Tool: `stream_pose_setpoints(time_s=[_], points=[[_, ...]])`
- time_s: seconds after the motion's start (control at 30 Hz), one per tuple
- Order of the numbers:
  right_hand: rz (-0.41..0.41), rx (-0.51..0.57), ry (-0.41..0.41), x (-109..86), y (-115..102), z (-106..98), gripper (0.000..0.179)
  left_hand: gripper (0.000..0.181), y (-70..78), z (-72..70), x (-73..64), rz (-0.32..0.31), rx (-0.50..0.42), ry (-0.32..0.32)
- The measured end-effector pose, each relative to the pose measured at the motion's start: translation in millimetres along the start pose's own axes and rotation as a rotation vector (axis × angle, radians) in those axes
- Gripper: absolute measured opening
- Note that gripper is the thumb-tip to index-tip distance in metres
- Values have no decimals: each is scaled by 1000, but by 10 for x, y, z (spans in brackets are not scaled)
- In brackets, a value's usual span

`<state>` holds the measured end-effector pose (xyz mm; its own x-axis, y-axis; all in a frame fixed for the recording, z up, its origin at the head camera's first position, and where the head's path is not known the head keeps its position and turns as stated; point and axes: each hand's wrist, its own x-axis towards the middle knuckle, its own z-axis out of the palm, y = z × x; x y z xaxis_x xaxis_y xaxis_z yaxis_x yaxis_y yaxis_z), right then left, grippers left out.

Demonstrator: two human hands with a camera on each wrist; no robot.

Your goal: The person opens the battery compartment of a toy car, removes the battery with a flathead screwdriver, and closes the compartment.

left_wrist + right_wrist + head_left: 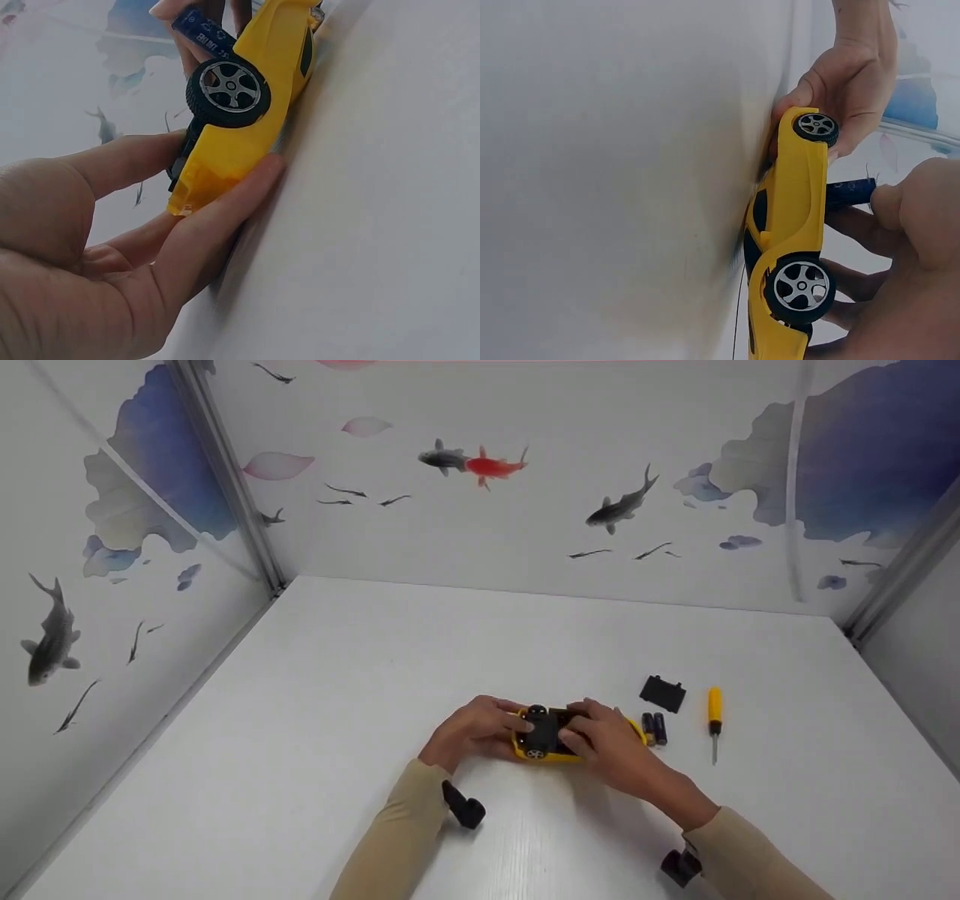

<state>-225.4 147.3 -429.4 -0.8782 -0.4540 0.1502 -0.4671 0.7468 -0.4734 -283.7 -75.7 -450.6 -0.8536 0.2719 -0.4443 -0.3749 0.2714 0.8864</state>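
Note:
A yellow toy car lies upside down on the table, its black underside and wheels facing up. My left hand grips one end, thumb on the underside and fingers beneath the yellow body, as the left wrist view shows. Over the car's middle, my right hand pinches a dark blue battery between thumb and finger. The battery sticks up at a tilt from the underside in the left wrist view. Its lower end is hidden by the car body.
Two more batteries lie side by side just right of the car. Beyond them is a black battery cover. A screwdriver with a yellow handle lies farther right. Printed panels wall the white table at the back and sides.

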Motion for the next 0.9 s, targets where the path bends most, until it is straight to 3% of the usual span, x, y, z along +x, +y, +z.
stream_pose_setpoints(time_s=[0.27,0.4,0.53,0.9], points=[[-124,-44,54,-64,-6,-4,28,46,1,6,-1,28,27,3],[-144,-73,81,-75,-7,1,33,46,3,3,4,50,111,22],[-143,-70,95,-85,-6,33,29,45,-18,4,2,33,138,48],[-185,-121,187,-113,-4,68,27,44,-21,20,-7,-2,-32,3]])
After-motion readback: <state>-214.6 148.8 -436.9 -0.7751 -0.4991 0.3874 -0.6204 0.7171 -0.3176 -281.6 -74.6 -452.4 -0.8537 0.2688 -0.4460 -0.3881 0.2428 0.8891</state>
